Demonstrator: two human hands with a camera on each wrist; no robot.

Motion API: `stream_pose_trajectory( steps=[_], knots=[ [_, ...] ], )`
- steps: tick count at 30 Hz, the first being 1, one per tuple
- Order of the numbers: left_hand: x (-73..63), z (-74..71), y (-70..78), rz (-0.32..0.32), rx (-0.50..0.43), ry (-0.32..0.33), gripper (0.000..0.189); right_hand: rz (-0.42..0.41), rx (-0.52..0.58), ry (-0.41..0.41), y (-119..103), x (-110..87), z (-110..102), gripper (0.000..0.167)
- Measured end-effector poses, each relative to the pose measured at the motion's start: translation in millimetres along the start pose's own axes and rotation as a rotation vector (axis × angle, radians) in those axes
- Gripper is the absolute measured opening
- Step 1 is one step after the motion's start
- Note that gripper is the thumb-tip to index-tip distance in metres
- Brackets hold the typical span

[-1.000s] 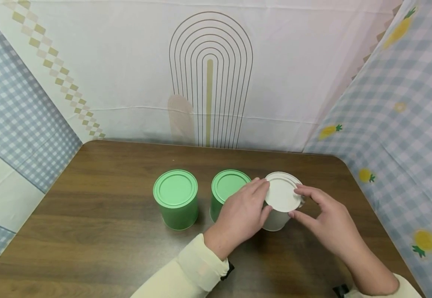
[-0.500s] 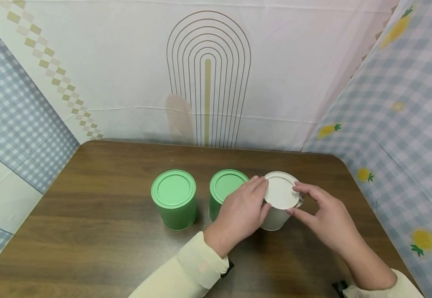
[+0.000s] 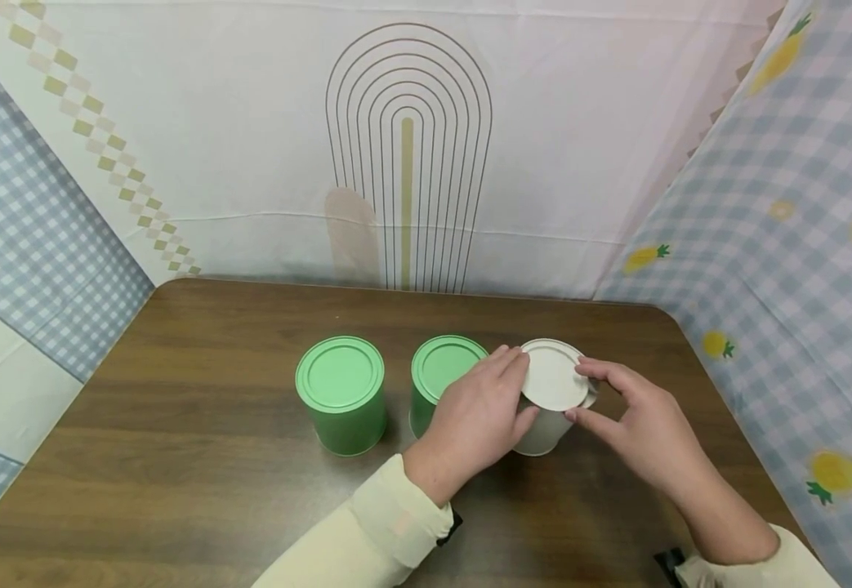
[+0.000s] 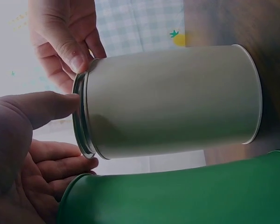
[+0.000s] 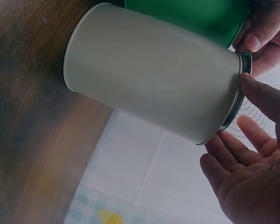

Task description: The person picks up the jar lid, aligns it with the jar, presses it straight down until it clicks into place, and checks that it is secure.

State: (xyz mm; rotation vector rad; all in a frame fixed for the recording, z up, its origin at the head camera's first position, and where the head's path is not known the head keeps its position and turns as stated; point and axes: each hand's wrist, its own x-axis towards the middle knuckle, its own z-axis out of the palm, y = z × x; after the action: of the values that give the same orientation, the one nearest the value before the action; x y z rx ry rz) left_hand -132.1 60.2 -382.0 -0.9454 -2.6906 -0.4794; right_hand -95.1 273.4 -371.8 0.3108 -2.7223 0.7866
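Observation:
A white lid lies over the mouth of a white can, which stands upright at the right of the table. My left hand holds the lid's left side, thumb at the near rim and fingers on the far side. On the right side, my right hand pinches the rim between thumb and forefinger. The left wrist view shows the lid tilted, its edge standing slightly off the can. In the right wrist view a dark gap shows between lid and can.
Two green cans with green lids stand left of the white one: a near neighbour, partly hidden behind my left hand, and another farther left. All are on a brown wooden table. Patterned cloths hang around the table.
The white lid has shifted slightly away from me and lies more squarely over the can. Both hands keep their hold and move little. The head view has drifted slightly.

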Motion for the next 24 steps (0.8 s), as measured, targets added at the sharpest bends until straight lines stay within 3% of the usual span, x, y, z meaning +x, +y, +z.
stream_pose_trajectory(
  steps=[6, 24],
  knots=[
    [1.2, -0.1, 0.2, 0.006, -0.001, 0.019, 0.051, 0.013, 0.014, -0.008, 0.1, 1.0, -1.7, 0.060],
    [7.9, 1.1, 2.6, -0.007, 0.024, -0.015, 0.050, 0.042, 0.012, -0.023, 1.4, 3.8, -5.2, 0.056]
  ],
)
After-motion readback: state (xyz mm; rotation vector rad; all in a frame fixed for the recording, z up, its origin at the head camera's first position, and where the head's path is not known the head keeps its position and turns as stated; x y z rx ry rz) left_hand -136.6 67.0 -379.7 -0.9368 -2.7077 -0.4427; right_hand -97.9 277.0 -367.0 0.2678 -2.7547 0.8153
